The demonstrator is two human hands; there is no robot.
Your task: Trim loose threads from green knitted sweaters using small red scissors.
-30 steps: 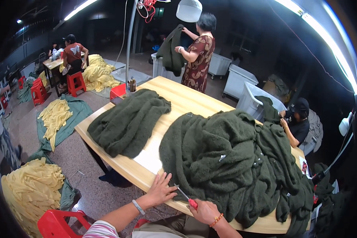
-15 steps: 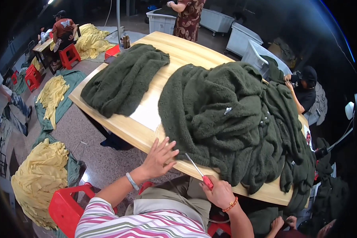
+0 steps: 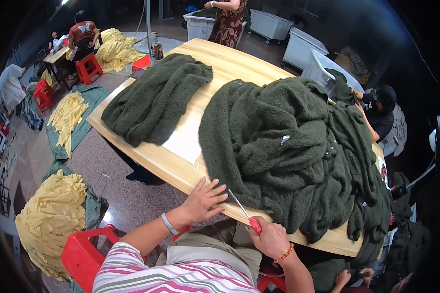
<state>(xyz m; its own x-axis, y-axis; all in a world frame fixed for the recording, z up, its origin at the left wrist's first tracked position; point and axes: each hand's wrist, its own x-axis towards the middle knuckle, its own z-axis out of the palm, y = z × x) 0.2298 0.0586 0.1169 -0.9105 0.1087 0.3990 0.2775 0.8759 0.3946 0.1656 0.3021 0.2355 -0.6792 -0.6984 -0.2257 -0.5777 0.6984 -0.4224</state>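
My right hand [image 3: 271, 239] is closed around the red handle of a tool with a long thin metal shaft [image 3: 238, 202], much like a screwdriver. Its tip points up and left, close to my other hand. At the table's near edge, my left hand [image 3: 204, 201] is open, fingers spread and nothing gripped in them. Just beyond both hands lies a large heap of dark green fleecy fabric [image 3: 288, 141], with small white tags on it. A smaller folded pile of the same fabric [image 3: 156, 97] rests farther left.
The wooden table [image 3: 208, 56] carries both piles. Red stools [image 3: 83, 254] and yellow fabric heaps [image 3: 51, 215] are at left. White wheeled bins [image 3: 303, 51] stand behind. A person in black [image 3: 380, 115] handles green fabric at right; another's hand [image 3: 342, 278] is at lower right.
The view has shifted slightly. My left hand stays spread at the table edge and my right hand keeps the tool. At far left, a person has bent over.
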